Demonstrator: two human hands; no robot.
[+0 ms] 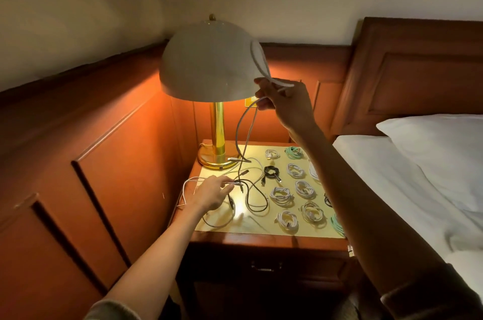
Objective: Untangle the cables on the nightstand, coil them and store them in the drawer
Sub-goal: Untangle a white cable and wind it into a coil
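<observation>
Pinching a white cable (244, 126) in my right fingers (262, 102), I held its loop up by the lamp (209, 63) shade's right rim, its ends trailing down to the tangle (251, 189) before the lamp's base. My left fingers (224, 187) lay on that tangle; whether they gripped a strand I could not tell. Coils (296, 170) lay in rows on the desk (261, 228), right of the lamp. The drawer (265, 266) below was closed.
</observation>
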